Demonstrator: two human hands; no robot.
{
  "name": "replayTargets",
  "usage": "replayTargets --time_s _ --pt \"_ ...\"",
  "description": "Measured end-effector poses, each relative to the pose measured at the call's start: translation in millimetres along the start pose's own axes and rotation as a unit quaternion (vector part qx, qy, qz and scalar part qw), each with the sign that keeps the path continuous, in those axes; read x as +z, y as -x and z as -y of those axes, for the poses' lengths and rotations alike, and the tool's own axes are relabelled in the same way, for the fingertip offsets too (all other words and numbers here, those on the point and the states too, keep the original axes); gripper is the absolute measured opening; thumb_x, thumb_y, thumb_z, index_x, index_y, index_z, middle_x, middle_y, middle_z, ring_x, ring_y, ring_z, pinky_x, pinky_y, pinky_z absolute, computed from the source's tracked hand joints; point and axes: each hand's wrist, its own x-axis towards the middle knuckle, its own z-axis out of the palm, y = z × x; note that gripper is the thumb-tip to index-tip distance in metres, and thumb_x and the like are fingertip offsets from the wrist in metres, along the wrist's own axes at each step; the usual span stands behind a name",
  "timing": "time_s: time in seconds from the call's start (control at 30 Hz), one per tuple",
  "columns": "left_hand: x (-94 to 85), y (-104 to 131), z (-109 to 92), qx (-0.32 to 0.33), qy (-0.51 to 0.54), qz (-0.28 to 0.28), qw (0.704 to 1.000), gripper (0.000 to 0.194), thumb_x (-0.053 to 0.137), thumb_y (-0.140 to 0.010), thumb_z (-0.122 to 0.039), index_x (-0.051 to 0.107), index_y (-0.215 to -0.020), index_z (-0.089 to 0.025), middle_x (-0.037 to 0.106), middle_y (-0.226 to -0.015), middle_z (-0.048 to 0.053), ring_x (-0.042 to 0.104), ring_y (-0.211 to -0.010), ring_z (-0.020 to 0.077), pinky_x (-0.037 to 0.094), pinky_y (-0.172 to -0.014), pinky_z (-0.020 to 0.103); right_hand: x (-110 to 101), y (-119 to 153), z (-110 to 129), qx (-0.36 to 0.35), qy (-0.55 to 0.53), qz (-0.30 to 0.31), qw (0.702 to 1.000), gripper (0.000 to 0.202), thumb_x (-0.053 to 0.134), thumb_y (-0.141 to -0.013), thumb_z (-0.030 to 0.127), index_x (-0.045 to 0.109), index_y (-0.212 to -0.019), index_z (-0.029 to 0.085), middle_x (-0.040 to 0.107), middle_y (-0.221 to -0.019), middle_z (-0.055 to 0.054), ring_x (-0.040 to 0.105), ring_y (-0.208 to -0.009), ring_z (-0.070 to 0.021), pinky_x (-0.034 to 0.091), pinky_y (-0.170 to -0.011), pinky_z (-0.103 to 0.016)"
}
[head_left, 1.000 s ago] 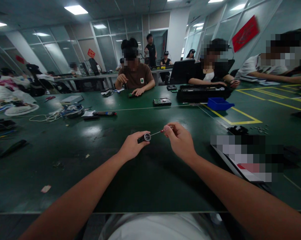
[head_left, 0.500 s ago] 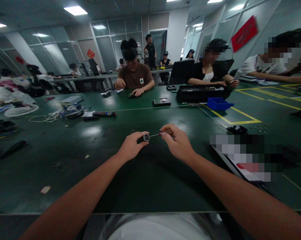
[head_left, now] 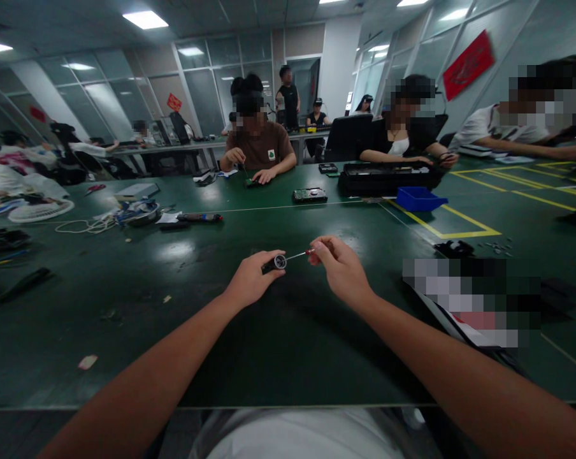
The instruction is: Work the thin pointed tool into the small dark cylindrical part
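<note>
My left hand point(head_left: 251, 279) is wrapped round a dark cylindrical part point(head_left: 279, 262) whose round, silvery open end faces me. My right hand point(head_left: 339, 264) pinches the red end of a thin screwdriver point(head_left: 297, 255). The metal shaft points left, and its tip is at the rim of the cylinder's open end; whether it goes inside is too small to tell. Both hands are held above the green table point(head_left: 288, 357), near its middle.
Across the table, a person handles a small board point(head_left: 252, 183). A hard drive point(head_left: 309, 194), a blue bin point(head_left: 419, 199) and a long black device point(head_left: 388, 178) lie ahead. Left are a marker-like tool point(head_left: 199, 217) and a screwdriver point(head_left: 25, 285); right, a pixelated flat item point(head_left: 460, 312).
My right hand has turned slightly, and the screwdriver's shaft tilts a little more. My left hand has hardly moved. The person opposite has raised a hand with a thin tool over the board.
</note>
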Motion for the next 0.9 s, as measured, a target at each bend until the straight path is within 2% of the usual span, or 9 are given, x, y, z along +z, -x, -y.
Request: replayTargets --time_s 0.13,0.2,0.33,0.47,0.67,0.77,0.9 --pt "-0.8 0 -1 0.016 -0.005 0.001 1.0 0.042 0.069 -0.088 -0.025 0.065 -0.129 -0.026 0.068 -0.124 0.004 0.061 -0.116 0.022 0.045 -0.104 0.039 1 -8 -8 0.128 -0.135 -0.029 0.982 0.03 0.054 -0.091 0.05 0.059 -0.083 0.021 0.062 -0.071 -0.002 0.061 -0.064 -0.0171 0.056 -0.069 -0.037" --pt "-0.8 0 -2 0.015 -0.013 0.003 1.0 0.041 0.069 -0.088 -0.025 0.065 -0.129 -0.027 0.068 -0.124 0.004 0.061 -0.116 0.0224 0.045 -0.104 0.039 0 -10 -10 0.147 -0.149 -0.042 0.977 0.031 0.056 -0.089 0.052 0.058 -0.082 0.021 0.061 -0.071 -0.002 0.061 -0.063 -0.0168 0.057 -0.068 -0.037" --pt "0.1 0 -3 0.006 -0.022 0.009 1.0 0.042 0.07 -0.087 -0.027 0.065 -0.129 -0.027 0.069 -0.123 0.005 0.062 -0.114 0.0234 0.045 -0.103 0.041 -1 -7 -4 0.062 -0.05 -0.058 0.995 0.032 0.054 -0.09 0.053 0.058 -0.085 0.022 0.066 -0.079 -0.004 0.063 -0.068 -0.0173 0.054 -0.067 -0.034" --pt "0.1 0 -4 0.007 -0.023 0.004 1.0 0.043 0.071 -0.087 -0.027 0.065 -0.129 -0.027 0.069 -0.122 0.005 0.062 -0.114 0.0238 0.045 -0.103 0.041 -1 -1 4 -0.005 0.031 -0.049 0.998 0.028 0.05 -0.094 0.047 0.059 -0.088 0.021 0.066 -0.076 -0.003 0.063 -0.069 -0.0178 0.05 -0.067 -0.034" --pt "-0.8 -1 -5 0.001 -0.031 0.005 1.0 0.042 0.072 -0.086 -0.027 0.066 -0.128 -0.026 0.07 -0.119 0.005 0.062 -0.111 0.0234 0.045 -0.1 0.04 -1 2 7 -0.024 0.055 -0.033 0.998 0.028 0.051 -0.095 0.047 0.061 -0.09 0.021 0.068 -0.075 -0.003 0.064 -0.07 -0.0185 0.049 -0.068 -0.033" --pt "-0.9 -1 -4 0.001 -0.034 0.004 0.999 0.043 0.073 -0.085 -0.026 0.066 -0.128 -0.026 0.07 -0.119 0.005 0.063 -0.111 0.0235 0.045 -0.1 0.04 -3 3 12 -0.024 0.097 -0.024 0.995 0.032 0.055 -0.093 0.05 0.065 -0.085 0.02 0.066 -0.067 -0.001 0.062 -0.062 -0.0167 0.045 -0.061 -0.03" --pt "-0.8 0 -4 0.0 -0.032 0.006 0.999 0.043 0.073 -0.085 -0.027 0.066 -0.128 -0.026 0.07 -0.117 0.005 0.063 -0.11 0.0237 0.046 -0.098 0.04 -5 2 17 -0.019 0.139 -0.04 0.989 0.037 0.059 -0.091 0.053 0.069 -0.077 0.02 0.063 -0.059 0.0 0.057 -0.055 -0.0149 0.04 -0.055 -0.029"
